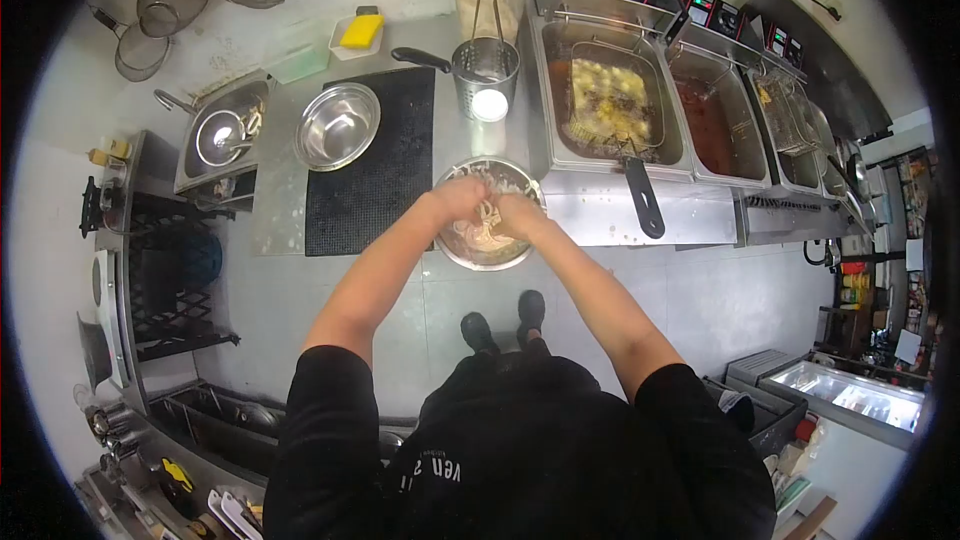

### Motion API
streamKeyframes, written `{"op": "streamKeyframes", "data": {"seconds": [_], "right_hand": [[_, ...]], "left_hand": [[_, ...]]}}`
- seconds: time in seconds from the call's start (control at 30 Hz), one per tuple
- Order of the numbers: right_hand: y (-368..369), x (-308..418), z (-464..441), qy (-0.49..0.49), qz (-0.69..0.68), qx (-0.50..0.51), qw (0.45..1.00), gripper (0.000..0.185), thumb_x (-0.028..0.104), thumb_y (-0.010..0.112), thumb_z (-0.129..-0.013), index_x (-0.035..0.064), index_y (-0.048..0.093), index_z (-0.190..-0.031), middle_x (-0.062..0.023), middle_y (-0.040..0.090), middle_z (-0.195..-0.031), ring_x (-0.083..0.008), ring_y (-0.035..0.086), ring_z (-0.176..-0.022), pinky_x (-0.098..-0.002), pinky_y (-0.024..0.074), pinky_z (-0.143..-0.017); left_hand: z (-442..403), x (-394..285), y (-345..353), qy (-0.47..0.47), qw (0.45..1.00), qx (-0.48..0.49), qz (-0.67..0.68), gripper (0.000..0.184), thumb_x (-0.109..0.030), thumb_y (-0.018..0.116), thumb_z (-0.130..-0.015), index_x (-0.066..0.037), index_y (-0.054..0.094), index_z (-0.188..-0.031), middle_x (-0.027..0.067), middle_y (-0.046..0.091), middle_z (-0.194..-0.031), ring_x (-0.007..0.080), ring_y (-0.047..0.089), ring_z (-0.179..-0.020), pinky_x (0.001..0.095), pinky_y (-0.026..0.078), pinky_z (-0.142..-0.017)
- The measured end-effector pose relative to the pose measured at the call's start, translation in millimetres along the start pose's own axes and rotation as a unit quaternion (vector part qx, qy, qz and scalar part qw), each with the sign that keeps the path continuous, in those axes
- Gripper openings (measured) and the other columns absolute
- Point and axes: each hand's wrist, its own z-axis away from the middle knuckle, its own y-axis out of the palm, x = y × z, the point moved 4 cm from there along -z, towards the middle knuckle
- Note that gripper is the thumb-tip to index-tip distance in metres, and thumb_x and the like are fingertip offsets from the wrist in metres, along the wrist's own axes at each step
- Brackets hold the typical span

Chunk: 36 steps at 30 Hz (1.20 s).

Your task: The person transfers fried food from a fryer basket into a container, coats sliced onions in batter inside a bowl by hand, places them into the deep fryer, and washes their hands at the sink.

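Both of my hands are inside a round steel bowl (487, 262) at the counter's front edge. In it lie pale, wet-looking strips (487, 232) in a light coating; what food they are I cannot make out. My left hand (462, 198) is at the bowl's left side, fingers curled among the strips. Close beside it, my right hand (516, 214) is also closed into the strips from the right. The fingertips of both hands are partly hidden by the strips and by each other.
Behind the bowl stand a white-lidded shaker (490, 107) and a perforated steel basket (475, 75). A second steel bowl (338, 127) rests on a black mat (365, 205). To the right, a fryer (548, 125) holds a frying basket of bubbling food, its black handle (643, 200) jutting forward.
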Motion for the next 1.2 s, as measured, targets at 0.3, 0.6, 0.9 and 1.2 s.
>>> {"op": "streamKeyframes", "data": {"seconds": [0.3, 0.6, 0.9, 1.2], "right_hand": [[10, -19, -13, -0.042, -0.072, -0.025, 0.996, 0.035, 0.029, 0.07, -0.067, 0.0055, 0.067, -0.093, -0.02, 0.065, -0.089, -0.0327, 0.062, -0.087, -0.0398, 0.0468, -0.079], [4, -16, -13, 0.002, -0.047, -0.035, 0.998, 0.024, 0.023, 0.063, -0.076, 0.0068, 0.068, -0.093, -0.0194, 0.064, -0.087, -0.0332, 0.062, -0.085, -0.0404, 0.0471, -0.078], [7, -26, -19, 0.037, -0.104, -0.011, 0.994, 0.028, 0.029, 0.062, -0.078, 0.0084, 0.068, -0.096, -0.02, 0.064, -0.094, -0.0334, 0.061, -0.093, -0.0397, 0.0469, -0.083], [13, -17, -13, 0.039, -0.023, 0.012, 0.999, 0.048, 0.022, 0.074, -0.063, 0.0083, 0.064, -0.107, -0.0218, 0.063, -0.095, -0.0322, 0.061, -0.093, -0.0387, 0.047, -0.083]], "left_hand": [[5, -8, -10, -0.008, 0.999, 0.012, 0.034, 0.04, -0.023, 0.073, -0.062, -0.008, 0.065, -0.098, 0.0187, 0.065, -0.087, 0.033, 0.062, -0.085, 0.0396, 0.048, -0.078], [1, -4, -13, -0.014, 0.998, 0.022, 0.06, 0.041, -0.026, 0.075, -0.062, -0.007, 0.066, -0.097, 0.0195, 0.064, -0.088, 0.0334, 0.062, -0.086, 0.0414, 0.047, -0.077], [-11, 5, 0, -0.046, 0.992, 0.097, 0.061, 0.048, -0.031, 0.076, -0.064, -0.007, 0.065, -0.104, 0.0176, 0.065, -0.094, 0.0321, 0.062, -0.09, 0.0377, 0.047, -0.081], [-4, -5, -9, 0.008, 0.994, 0.071, 0.078, 0.046, -0.026, 0.078, -0.059, -0.004, 0.067, -0.098, 0.0193, 0.065, -0.09, 0.0339, 0.061, -0.088, 0.039, 0.047, -0.079]]}}
